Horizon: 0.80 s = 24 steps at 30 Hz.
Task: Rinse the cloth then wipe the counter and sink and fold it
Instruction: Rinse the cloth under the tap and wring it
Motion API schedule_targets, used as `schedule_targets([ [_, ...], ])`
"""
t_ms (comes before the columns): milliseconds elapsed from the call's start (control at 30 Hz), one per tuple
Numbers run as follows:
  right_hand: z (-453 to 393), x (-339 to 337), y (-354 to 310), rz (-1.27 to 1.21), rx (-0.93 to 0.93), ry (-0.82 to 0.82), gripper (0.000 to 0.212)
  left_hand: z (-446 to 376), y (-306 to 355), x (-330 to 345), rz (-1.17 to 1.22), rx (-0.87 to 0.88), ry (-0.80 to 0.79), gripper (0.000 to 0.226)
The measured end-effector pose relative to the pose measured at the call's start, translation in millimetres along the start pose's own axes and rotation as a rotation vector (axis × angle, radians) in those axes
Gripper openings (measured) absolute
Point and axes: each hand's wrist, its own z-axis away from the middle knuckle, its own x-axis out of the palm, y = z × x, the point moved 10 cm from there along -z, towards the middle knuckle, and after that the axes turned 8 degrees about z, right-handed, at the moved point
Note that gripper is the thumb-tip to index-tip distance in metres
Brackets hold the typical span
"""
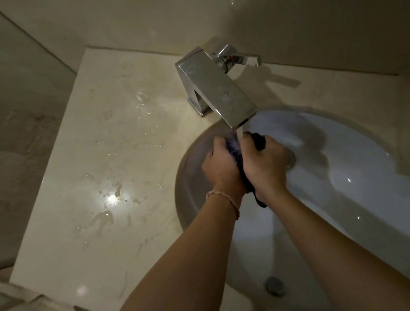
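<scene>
Rinsing now, centre frame: my left hand [221,169] and right hand [264,164] curl tight around the dark cloth [236,155] under the faucet [217,90]. Next, I reckon: wring, then wipe the counter [98,179].

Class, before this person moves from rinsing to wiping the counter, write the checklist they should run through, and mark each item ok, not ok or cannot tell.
1. Cloth under the water stream: ok.
2. Left hand and right hand both grip the cloth: ok.
3. Cloth rinsed through: cannot tell.
4. Faucet turned off: not ok, water runs.
5. Counter wiped: not ok, droplets remain.
6. Sink draining freely: cannot tell.
</scene>
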Motion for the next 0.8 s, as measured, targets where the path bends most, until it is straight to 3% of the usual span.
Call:
schedule_targets([
  [200,-28,-10,7,0.132,-0.024,0.085,0.029,17,-17,3,0.03,0.0,-0.04,0.026],
  [267,-25,-1,12,0.151,0.007,0.003,0.031,15,-16,-2,0.062,0.02,-0.005,0.022],
  [333,-16,19,21,0.02,0.058,-0.145,0.026,15,-9,-4,0.094,0.069,0.011,0.019],
  [433,2,35,28,-0.126,0.079,-0.242,0.035,17,-3,5,0.088,0.101,-0.069,0.018],
  [600,3,11,21,-0.155,0.014,-0.086,0.03,17,-6,10,0.032,0.042,-0.159,0.029],
  [800,9,-16,1,-0.045,-0.08,0.138,0.036,19,12,15,-0.097,0.148,-0.122,0.029],
])
